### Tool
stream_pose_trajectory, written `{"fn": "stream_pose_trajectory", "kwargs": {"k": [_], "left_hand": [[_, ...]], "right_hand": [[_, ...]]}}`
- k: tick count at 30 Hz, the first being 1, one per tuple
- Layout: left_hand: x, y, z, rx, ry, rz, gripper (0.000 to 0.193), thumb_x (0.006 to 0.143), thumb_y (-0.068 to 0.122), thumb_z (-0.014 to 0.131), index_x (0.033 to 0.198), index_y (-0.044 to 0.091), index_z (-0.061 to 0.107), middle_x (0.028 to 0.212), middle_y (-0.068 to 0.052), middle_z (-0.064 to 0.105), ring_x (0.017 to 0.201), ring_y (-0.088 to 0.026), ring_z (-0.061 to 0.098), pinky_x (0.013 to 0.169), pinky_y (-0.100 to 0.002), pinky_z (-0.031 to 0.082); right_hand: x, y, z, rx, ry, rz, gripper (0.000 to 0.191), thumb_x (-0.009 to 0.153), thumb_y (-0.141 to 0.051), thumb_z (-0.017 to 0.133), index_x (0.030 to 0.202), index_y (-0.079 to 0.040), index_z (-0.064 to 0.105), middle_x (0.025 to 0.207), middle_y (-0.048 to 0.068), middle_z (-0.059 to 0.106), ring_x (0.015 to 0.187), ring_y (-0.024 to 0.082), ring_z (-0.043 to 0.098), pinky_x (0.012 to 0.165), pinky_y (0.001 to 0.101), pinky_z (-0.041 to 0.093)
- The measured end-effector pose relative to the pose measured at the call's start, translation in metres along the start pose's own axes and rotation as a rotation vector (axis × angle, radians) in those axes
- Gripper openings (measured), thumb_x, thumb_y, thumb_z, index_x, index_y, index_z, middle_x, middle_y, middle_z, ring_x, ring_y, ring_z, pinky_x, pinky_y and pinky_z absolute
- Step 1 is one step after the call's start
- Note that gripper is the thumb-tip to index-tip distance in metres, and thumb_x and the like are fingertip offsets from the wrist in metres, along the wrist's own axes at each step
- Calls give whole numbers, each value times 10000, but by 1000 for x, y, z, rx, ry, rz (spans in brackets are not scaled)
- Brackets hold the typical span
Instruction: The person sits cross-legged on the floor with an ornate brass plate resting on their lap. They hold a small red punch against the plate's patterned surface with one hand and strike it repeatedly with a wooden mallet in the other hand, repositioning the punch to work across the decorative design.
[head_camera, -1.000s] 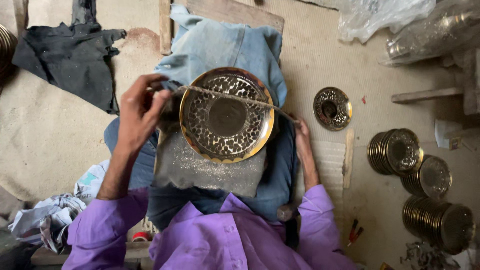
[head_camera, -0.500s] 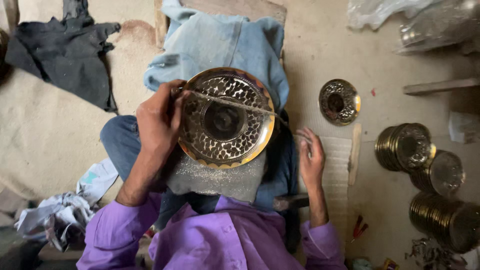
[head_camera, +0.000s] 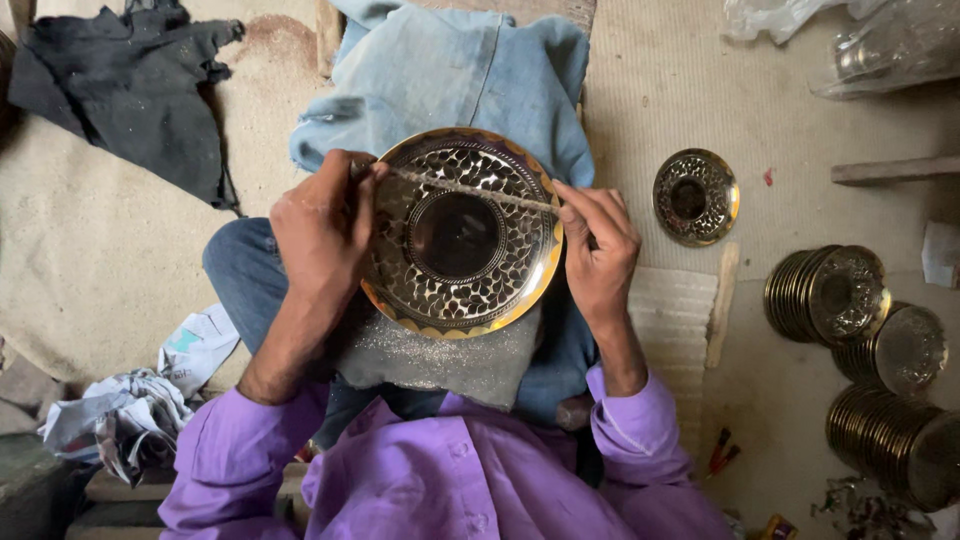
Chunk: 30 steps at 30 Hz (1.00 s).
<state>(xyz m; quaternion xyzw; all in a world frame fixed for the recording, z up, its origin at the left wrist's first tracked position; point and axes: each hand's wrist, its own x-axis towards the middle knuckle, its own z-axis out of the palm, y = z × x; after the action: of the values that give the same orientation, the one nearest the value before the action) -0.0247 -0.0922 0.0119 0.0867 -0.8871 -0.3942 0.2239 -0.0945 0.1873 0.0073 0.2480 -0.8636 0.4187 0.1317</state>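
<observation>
Half a second earlier the right hand had lain flat and spread out beside the knee, away from the brass plate. By this moment it had come up to the plate's right rim, its grip pressed together on the right end of a thin rod-like tool. The left hand had stayed at the plate's left rim, its grip pinching the tool's other end, so the tool lay across the upper part of the plate.

The plate rested on a grey glittery cloth on the person's lap, over blue fabric.

The tool was blurred; its kind could not be made out. The left fingertips were hidden behind the hand's back. On the floor a smaller brass dish lay apart to the right, and stacks of plates near the right edge were partly cut off.
</observation>
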Motion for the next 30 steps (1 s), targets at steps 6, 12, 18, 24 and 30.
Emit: {"fn": "stream_pose_trajectory", "kwargs": {"k": [6, 12, 18, 24, 30], "left_hand": [[6, 5, -2, 98, 6, 27, 206, 1029, 157, 738, 1186, 53, 656, 889, -135, 707, 754, -309, 671, 632, -420, 489], [3, 40, -23, 136, -82, 159, 381, 938, -8, 652, 1316, 8, 611, 1080, -204, 600, 948, -337, 572, 716, -414, 468], [-5, 54, -15, -435, -400, 99, 338, 936, 58, 756, 1265, 79, 681, 1013, -71, 602, 949, -181, 580, 818, -308, 475], [-7, 49, 6, -543, -441, -267, 366, 934, 93, 785, 1245, 25, 605, 1045, -35, 709, 930, -106, 663, 784, -265, 556], [-8, 52, 20, -520, -414, -157, 473, 842, 73, 822, 1249, 8, 590, 1035, -57, 703, 848, -95, 661, 699, -245, 560]], "right_hand": [[-27, 1, -17, -33, 4, -7, 327, 1004, -13, 679, 1328, 14, 645, 1223, 171, 641, 1137, 324, 631, 1001, 389, 509], [-104, 43, -63, -198, -136, 353, 468, 982, 16, 628, 1442, -21, 557, 1235, 165, 651, 1170, 315, 646, 993, 409, 496], [-192, 70, -81, -427, -624, 250, 702, 675, 165, 582, 1340, -59, 617, 1277, 205, 637, 1183, 409, 572, 1027, 489, 439], [-207, 85, -84, -219, -678, 547, 538, 645, 67, 712, 1155, -101, 665, 1124, 131, 681, 1129, 326, 655, 961, 393, 526], [-182, 83, -98, 21, -422, 651, 611, 753, 9, 776, 1310, 38, 527, 1184, 166, 654, 1120, 316, 635, 955, 413, 481]]}}
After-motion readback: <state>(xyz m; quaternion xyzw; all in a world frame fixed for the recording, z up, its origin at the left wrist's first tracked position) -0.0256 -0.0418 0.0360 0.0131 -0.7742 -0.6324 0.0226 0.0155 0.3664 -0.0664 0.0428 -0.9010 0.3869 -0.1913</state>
